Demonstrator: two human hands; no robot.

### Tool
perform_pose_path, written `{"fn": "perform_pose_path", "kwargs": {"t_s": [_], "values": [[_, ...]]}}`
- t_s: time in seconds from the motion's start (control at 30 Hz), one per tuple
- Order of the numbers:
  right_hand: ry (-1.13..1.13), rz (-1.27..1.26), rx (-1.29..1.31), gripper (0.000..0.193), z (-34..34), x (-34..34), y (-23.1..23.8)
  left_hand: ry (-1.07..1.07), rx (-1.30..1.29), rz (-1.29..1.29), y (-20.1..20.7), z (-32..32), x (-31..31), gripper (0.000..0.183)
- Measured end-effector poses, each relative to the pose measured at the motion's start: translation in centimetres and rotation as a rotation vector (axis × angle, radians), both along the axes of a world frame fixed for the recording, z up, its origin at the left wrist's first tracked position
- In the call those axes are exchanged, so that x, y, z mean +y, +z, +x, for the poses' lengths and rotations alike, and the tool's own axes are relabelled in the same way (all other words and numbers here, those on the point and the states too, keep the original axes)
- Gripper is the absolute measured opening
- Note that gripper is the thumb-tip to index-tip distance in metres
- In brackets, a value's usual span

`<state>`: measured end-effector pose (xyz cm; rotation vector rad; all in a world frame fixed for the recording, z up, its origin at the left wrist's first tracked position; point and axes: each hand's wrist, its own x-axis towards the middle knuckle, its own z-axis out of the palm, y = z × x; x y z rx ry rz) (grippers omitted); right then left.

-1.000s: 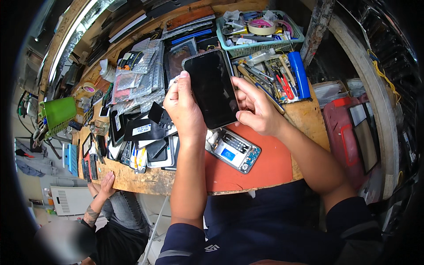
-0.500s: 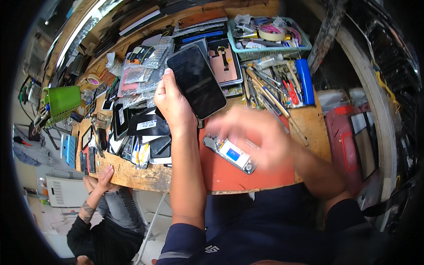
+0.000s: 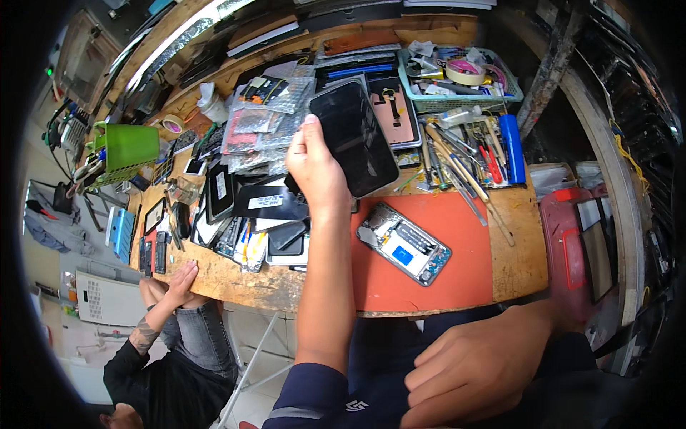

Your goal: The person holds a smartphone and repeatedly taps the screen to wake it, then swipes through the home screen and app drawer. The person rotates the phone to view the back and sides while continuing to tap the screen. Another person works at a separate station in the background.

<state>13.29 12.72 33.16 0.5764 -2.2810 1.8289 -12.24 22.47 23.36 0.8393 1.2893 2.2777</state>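
Head view: left hand [image 3: 318,168] around black phone screen [image 3: 355,137].

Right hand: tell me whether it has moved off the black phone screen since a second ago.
Yes. The right hand has left the black phone screen and dropped toward the person, now below the near edge of the workbench, past the orange mat.

Bare orange mat [image 3: 471,236] amid clutter

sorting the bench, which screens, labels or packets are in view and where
Black glass phone screen: held up in left hand, dark, rectangular.
Opened phone body: flat on orange mat, blue rectangular label inside.
Clear plastic parts packets: piled behind the hand, silvery.
Black panel with white label: left of the wrist.
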Motion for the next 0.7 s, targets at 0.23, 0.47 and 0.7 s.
{"fn": "perform_pose_path", "kwargs": {"t_s": [0.23, 0.47, 0.7], "values": [[-0.742, -0.018, 0.405, 0.025, -3.7, 7.6, -1.7, -0.016, 0.117, 0.016, -0.5, 0.2, 0.5, 0.03], [-1.015, -0.309, 0.045, 0.034, -4.6, 16.6, -12.2, -0.101, 0.188, -0.041, 0.2, 3.2, 0.4, 0.028], [-0.923, -0.313, 0.053, 0.057, -4.2, 14.7, -12.4, -0.145, 0.16, -0.045, 0.2, 5.3, 0.0, 0.03]]}}
